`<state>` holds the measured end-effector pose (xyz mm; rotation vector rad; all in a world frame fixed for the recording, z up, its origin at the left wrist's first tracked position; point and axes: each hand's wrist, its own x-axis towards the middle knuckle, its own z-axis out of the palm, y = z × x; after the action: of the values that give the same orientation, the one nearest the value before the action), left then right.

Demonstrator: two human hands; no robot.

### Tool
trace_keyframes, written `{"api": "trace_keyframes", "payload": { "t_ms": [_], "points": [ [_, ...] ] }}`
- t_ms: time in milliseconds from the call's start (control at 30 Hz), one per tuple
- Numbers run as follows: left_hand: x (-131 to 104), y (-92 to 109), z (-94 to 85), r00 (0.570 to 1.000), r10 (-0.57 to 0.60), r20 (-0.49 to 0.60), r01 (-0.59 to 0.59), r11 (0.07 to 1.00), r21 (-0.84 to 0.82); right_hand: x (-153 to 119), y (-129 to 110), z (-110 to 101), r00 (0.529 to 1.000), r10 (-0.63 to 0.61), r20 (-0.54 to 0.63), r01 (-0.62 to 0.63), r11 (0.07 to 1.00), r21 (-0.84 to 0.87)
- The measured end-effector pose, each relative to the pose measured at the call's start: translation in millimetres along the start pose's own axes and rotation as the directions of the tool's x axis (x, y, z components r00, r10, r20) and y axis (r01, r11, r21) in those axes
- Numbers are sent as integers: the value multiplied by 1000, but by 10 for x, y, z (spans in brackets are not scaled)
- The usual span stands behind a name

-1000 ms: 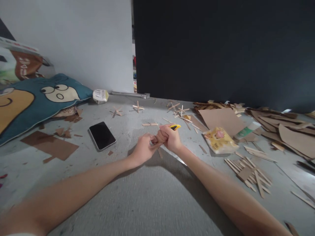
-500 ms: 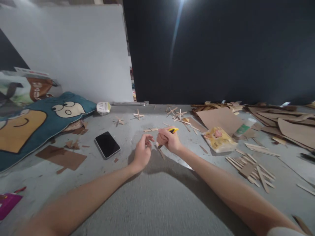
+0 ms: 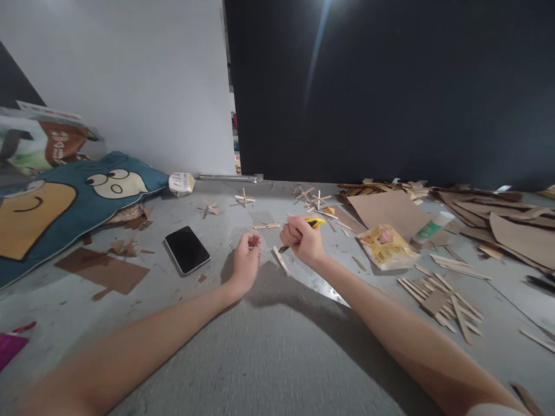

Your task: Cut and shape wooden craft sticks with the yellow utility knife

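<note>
My right hand is wrapped round a yellow and black utility knife, whose tip points down beside a small wooden stick lying on the grey table. To the left of that stick, my left hand hovers or rests on its side, fingers loosely curled and apart, with nothing seen in it. Another short stick lies just beyond, between the two hands. Farther back are crossed-stick pieces, and more sticks lie jumbled to their right.
At left are a black phone, a brown cardboard piece and a blue cushion. To the right lie a yellow packet, a glue stick, a bundle of sticks and cardboard sheets.
My right hand has moved slightly right with the knife, away from the stick. My left hand has shifted a little left, its fingers more curled. The small stick now shows more fully.
</note>
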<state>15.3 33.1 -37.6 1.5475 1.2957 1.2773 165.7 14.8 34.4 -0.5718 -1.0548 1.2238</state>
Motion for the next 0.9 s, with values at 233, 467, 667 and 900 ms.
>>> {"api": "trace_keyframes", "payload": {
  "t_ms": [233,467,667,900],
  "points": [
    [5,-1,1,1000,21,15,-22,998,53,-9,3,-52,1000,13,15,-13,1000,-13],
    [-244,185,-32,918,256,303,-372,822,431,15,-280,-44,999,-27,24,27,1000,14],
    [-228,243,-46,852,274,447,-464,791,399,20,-78,-108,998,56,16,-57,998,40],
    [-109,201,-44,846,255,468,-415,866,280,37,89,-207,994,110,8,-110,991,75]
  ]
}}
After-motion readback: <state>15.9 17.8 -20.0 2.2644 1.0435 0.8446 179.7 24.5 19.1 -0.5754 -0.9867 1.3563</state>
